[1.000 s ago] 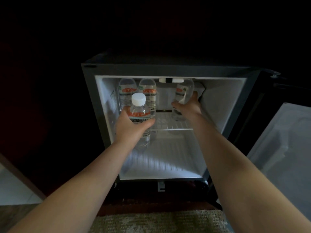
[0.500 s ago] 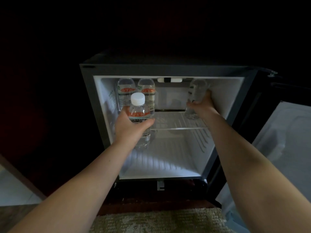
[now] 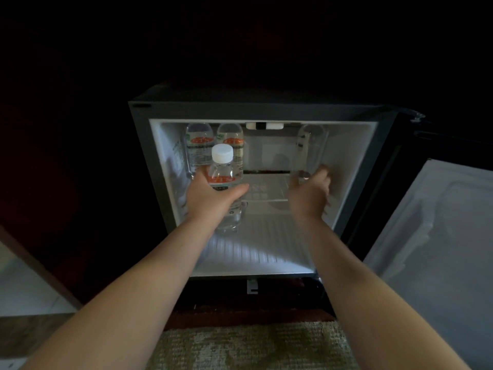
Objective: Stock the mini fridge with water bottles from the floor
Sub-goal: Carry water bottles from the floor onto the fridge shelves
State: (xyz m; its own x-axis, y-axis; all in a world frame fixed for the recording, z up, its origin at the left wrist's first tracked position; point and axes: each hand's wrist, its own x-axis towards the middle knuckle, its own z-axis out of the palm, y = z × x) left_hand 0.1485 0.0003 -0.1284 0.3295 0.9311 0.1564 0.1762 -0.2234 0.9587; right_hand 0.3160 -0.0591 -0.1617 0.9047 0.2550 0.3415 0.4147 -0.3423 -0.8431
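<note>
Dark room, lit mini fridge (image 3: 266,111): left hand (image 3: 210,200) fingers wrapped round white-capped bottle (image 3: 223,170); right hand (image 3: 308,194), blurred, at far-right bottle (image 3: 312,145) base, grip indiscernible.

head view | above, facing forward-down | close to open mini fridge (image 3: 253,112) | single view

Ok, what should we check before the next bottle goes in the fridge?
1. Fridge door open wide: ok.
2. Left hand grips the capped bottle firmly: ok.
3. Bare shelf space between the two back bottles and the right bottle: ok.
4. Right bottle standing upright: ok.
5. Right hand clear of the right bottle: cannot tell, fingers are blurred at its base.
</note>
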